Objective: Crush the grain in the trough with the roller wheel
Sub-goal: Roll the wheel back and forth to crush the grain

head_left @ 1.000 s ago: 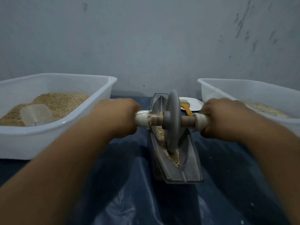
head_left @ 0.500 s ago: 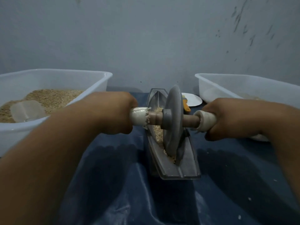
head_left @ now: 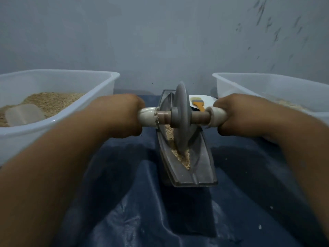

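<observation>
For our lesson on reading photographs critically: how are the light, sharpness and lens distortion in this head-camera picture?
Head view: dim, bluish light; the forearms are soft and blurred, while the roller wheel and trough are sharper; the wide lens bows the tub rims; both hands cast dark shadows on the blue cloth.

Under my arms the surface is covered with a dark blue sheet (head_left: 124, 202), wrinkled and glossy. On it, straight ahead of me, sits the grey trough (head_left: 204, 166). A white tub (head_left: 99, 90) stands to my left and another tub (head_left: 249, 82) to my right (both by the wall), with a white plate (head_left: 208, 100) behind the trough.
</observation>
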Demonstrator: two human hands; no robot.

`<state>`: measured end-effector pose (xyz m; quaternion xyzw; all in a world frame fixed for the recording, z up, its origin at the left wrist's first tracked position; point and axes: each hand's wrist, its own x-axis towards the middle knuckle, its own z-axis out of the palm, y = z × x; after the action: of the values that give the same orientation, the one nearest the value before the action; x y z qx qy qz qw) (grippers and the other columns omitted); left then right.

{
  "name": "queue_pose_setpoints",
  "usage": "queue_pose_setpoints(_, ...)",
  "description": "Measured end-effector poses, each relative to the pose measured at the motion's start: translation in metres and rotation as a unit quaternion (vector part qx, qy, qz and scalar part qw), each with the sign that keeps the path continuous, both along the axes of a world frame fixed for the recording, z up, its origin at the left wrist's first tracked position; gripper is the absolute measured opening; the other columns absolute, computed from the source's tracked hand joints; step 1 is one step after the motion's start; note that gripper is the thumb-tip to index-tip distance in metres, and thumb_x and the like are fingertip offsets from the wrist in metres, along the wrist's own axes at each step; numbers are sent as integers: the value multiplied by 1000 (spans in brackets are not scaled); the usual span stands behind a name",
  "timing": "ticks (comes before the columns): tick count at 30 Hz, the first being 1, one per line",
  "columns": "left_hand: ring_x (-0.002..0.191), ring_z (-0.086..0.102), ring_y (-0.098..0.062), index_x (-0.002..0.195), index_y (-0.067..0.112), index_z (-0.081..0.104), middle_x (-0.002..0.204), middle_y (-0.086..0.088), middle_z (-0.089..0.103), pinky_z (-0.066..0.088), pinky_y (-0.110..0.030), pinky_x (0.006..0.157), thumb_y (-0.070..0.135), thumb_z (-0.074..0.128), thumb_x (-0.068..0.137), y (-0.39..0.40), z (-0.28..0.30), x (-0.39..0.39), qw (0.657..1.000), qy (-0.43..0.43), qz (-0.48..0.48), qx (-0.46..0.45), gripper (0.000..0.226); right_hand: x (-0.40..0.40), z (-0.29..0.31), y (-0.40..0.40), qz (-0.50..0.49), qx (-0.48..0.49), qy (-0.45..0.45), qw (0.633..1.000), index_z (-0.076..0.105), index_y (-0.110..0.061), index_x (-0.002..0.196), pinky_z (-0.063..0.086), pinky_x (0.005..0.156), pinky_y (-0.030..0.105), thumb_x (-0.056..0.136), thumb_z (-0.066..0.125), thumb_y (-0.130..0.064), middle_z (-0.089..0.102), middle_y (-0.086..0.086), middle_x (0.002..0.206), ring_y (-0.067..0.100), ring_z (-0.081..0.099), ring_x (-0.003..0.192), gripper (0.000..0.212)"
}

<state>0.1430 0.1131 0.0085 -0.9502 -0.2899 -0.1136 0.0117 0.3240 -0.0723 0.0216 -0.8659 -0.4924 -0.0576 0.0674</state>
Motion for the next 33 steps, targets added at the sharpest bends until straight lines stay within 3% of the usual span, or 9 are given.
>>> queue_pose_setpoints(2,67,58,-10,70,31,56,71,11,60,39,-23,57,24,80,66,-3,11,-12,996,48,-24,-70,25,-7,11,-14,8,-38,37,999,63,-26,76,43,55,28,65,76,-21,64,-5,69,14,60,65,18)
queue_pose_setpoints(5,65,57,-8,70,32,57,69,11,60,38,-22,55,24,79,66,-6,13,-12,997,42,-20,-56,24,-6,13,-15,-3,-55,69,996,65,-28,79,48,64,32,65,80,-25,67,-5,73,15,62,69,21)
queue_pose_setpoints(10,74,56,-24,78,28,51,70,7,50,37,-30,66,23,62,79,-6,-15,8,978,-122,19,168,12,5,-26,13,-55,88,-39,994,55,-26,82,38,61,32,78,68,-22,59,-4,81,23,53,73,14)
queue_pose_setpoints(12,77,58,-27,78,29,46,70,7,46,34,-30,67,22,60,80,-6,-17,11,973,-130,23,188,16,7,-31,17,-63,107,-60,990,50,-29,81,35,65,30,80,65,-21,55,-4,82,24,50,77,17)
queue_pose_setpoints(19,59,54,-7,66,30,54,65,10,58,33,-24,51,21,76,68,-9,13,-13,998,37,-10,-51,24,0,10,-14,-5,-49,67,997,65,-29,80,49,65,30,63,81,-27,67,-6,73,13,62,69,23)
queue_pose_setpoints(23,67,56,-13,69,32,51,72,10,59,35,-26,57,26,71,72,-11,5,-6,998,-24,5,50,20,1,-5,-4,-10,-15,60,998,63,-29,79,46,63,30,69,81,-26,66,-6,77,15,61,73,21)
queue_pose_setpoints(26,78,58,-22,80,31,52,80,5,61,44,-31,69,26,63,79,-7,-9,3,984,-100,23,144,11,3,-25,11,-42,78,-36,995,47,-31,72,37,63,30,79,68,-24,63,-4,85,25,58,82,24)
queue_pose_setpoints(29,78,61,-20,84,28,58,80,5,62,51,-33,73,25,67,77,-2,-6,-1,997,-41,27,63,12,4,-18,10,-18,62,-49,997,45,-31,68,34,55,28,76,67,-19,58,-9,77,19,54,71,26)
queue_pose_setpoints(33,62,55,-6,69,30,56,68,12,58,35,-23,53,27,81,68,-6,13,-13,997,47,-12,-61,26,1,6,-11,4,-39,49,998,62,-31,75,43,57,28,65,81,-28,64,-8,71,9,59,66,22)
